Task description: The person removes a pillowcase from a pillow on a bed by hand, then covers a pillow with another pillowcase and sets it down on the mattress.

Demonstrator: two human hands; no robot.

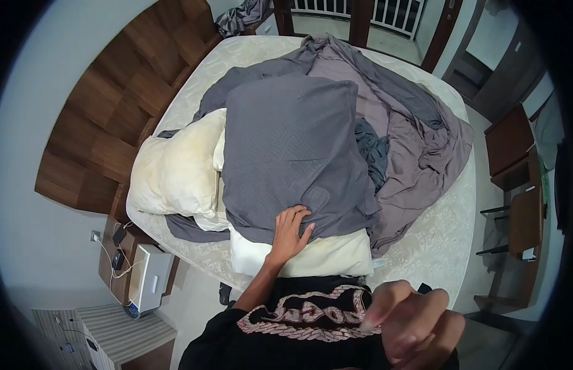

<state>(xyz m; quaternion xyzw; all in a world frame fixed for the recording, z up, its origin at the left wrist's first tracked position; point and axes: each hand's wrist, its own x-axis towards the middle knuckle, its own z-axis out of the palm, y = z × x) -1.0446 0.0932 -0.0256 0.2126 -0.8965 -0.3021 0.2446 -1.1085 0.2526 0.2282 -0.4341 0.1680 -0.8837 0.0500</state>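
Note:
A cream pillow (329, 258) lies on the bed in front of me, with its near end showing. Over most of it spreads a dark grey pillowcase (289, 142); I cannot tell how far the pillow is inside it. My left hand (291, 231) rests on the near edge of the grey cloth, fingers flat and slightly spread. Raised close to the camera, apart from the bedding, is my right hand (419, 320). Its fingers are curled in, slightly blurred, and I see nothing in them.
Another cream pillow (181, 166) sits at the left by the wooden headboard (114, 117). A crumpled grey-mauve duvet cover (409, 166) and a dark bunched cloth (372, 151) lie on the mattress (203, 246). A nightstand with an open drawer (155, 280) stands lower left.

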